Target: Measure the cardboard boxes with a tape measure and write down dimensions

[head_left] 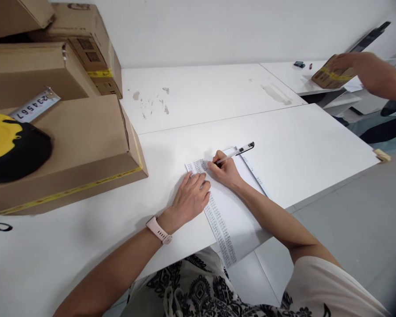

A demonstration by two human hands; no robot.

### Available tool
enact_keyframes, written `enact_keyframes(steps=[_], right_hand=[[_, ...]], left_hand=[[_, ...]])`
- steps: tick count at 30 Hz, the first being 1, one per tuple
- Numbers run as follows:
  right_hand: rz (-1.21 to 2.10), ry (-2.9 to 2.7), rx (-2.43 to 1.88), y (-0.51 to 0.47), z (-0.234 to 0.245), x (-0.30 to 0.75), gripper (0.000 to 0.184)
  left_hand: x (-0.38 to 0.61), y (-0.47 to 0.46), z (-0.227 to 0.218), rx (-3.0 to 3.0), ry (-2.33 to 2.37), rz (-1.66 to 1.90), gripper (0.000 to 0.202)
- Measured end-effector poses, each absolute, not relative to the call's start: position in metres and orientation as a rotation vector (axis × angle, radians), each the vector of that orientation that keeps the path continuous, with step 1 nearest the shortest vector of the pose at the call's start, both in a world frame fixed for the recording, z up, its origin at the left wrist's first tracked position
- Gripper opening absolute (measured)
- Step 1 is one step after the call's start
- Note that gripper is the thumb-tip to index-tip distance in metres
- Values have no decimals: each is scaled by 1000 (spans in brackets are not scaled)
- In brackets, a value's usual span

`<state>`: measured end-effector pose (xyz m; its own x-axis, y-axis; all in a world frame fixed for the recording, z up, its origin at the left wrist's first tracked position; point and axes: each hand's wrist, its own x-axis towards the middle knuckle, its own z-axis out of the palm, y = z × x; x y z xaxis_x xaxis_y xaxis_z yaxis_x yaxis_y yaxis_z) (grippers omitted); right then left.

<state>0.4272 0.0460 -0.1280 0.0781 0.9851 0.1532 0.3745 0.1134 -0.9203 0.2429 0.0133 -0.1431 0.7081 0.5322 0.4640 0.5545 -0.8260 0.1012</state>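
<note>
My right hand (pixel 227 169) is closed around a pen (pixel 235 152) with a clear barrel and a black cap end. Its lower end meets a sheet of paper (pixel 239 215) printed with columns of small dark text along its left side. My left hand (pixel 193 193) lies flat on the sheet's left edge, fingers stretched out, covering some of the print. A pink watch band (pixel 158 230) circles the left wrist. Under the sheet's right side, the blue-marked edge of another sheet or pad (pixel 255 174) shows. The paper's near end hangs over the table's front edge.
Cardboard boxes (pixel 86 136) with yellow tape are stacked at the left. On one lies a yellow-and-black tape measure (pixel 18 143). Another person's hand (pixel 353 61) rests on a small box (pixel 333 75) at the far right. The white table (pixel 284 145) has worn patches near the wall.
</note>
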Motion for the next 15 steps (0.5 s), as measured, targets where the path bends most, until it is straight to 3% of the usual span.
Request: enact_keyframes(steps=[15], right_hand=[[832,-1465,-1438,45,-126,428,26]], left_hand=[[242,13,-143,-2898,-909,-752,18]])
